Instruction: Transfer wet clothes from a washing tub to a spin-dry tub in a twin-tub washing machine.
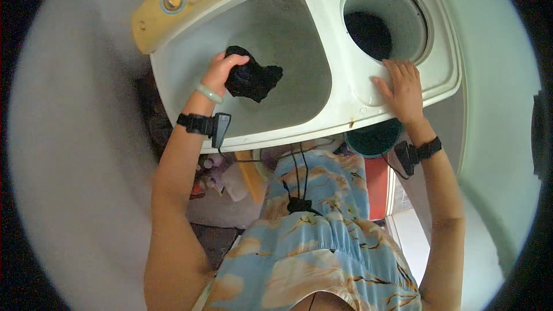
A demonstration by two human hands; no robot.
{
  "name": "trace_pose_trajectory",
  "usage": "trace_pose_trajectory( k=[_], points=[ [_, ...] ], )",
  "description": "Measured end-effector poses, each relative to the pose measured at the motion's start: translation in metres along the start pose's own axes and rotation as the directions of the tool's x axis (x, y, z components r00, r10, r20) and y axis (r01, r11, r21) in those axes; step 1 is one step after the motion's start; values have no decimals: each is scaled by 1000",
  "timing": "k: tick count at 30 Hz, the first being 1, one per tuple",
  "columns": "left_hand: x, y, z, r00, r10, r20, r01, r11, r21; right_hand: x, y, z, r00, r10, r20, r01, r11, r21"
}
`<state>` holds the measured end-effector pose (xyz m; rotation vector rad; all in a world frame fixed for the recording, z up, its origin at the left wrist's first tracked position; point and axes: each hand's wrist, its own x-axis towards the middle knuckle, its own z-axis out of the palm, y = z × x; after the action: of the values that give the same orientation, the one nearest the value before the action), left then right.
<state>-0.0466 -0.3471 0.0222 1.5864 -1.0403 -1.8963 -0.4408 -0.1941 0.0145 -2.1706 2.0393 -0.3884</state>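
Observation:
My left hand (223, 71) grips a bunched black cloth (252, 75) over the wash tub (298, 95) of a twin-tub washing machine. The cloth's lower end hangs loose to the right of my fingers. My right hand (402, 88) rests on the machine's white top, its fingertips at the near rim of the round spin tub (406, 30). Dark material (369, 34) lies down inside that tub. The right hand holds nothing that shows. Whether the cloth touches the wash tub's bottom cannot be told.
A yellow control panel (151, 26) with knobs runs along the machine's far left side. Below the near edge stand a dark green bucket (373, 138) and a red object (376, 188). Bottles and other small items (216, 172) lie at the lower left. Walls flank both sides.

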Motion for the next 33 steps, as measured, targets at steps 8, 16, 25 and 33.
trace_pose_trajectory(
  k=[8, 16, 25, 33],
  points=[
    [-97, 104, 23, 945, 313, -93, -323, 938, -128, 40, -94, -20, 992, -113, 50, 62, 802, 594],
    [-141, 179, 102, 846, 530, 65, -526, 848, -64, 72, -177, -71, 995, 4, -103, 81, 596, 799],
    [-115, 250, 174, 598, 507, 621, -308, 860, -406, 78, -74, -168, 930, 160, -332, 111, 737, 667],
    [-29, 210, 247, 760, 387, 522, -506, 857, 102, 85, 41, -158, 991, 87, -101, -9, 800, 600]
  ],
)
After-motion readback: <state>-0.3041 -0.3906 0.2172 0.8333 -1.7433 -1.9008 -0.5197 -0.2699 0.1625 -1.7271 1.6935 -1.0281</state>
